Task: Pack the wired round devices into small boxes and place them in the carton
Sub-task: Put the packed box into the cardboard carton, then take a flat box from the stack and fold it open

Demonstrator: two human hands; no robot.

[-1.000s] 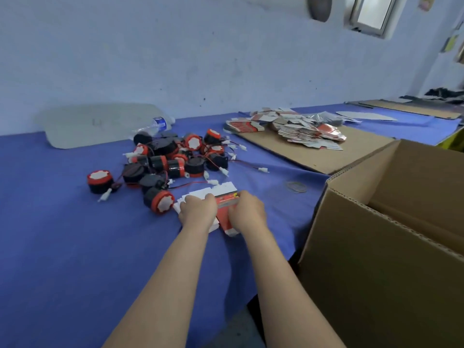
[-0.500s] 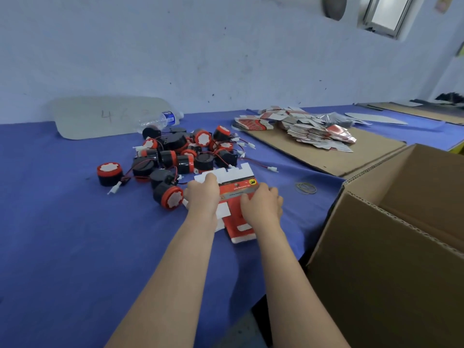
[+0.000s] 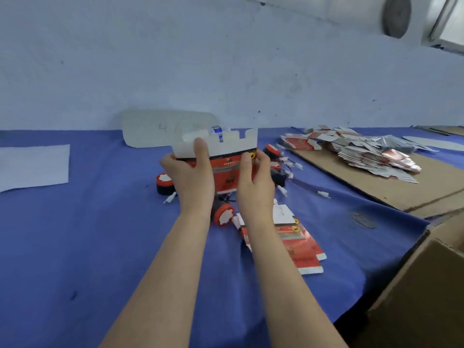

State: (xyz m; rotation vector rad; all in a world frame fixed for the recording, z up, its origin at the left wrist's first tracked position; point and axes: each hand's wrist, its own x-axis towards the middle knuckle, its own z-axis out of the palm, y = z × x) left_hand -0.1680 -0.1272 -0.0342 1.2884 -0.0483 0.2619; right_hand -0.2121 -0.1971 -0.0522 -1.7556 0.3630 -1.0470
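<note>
— Where are the hands?
— Both bare forearms (image 3: pixel 175 267) reach forward. The left hand (image 3: pixel 192 175) grips the left edge of the flat box (image 3: pixel 227 169), thumb up its near face (knuckles toward the camera); the right hand (image 3: pixel 254 182) holds its right edge.

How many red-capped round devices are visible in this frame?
3 round devices: one left of the left hand, one between the wrists, one beyond the right hand. More may hide behind the held box.
</note>
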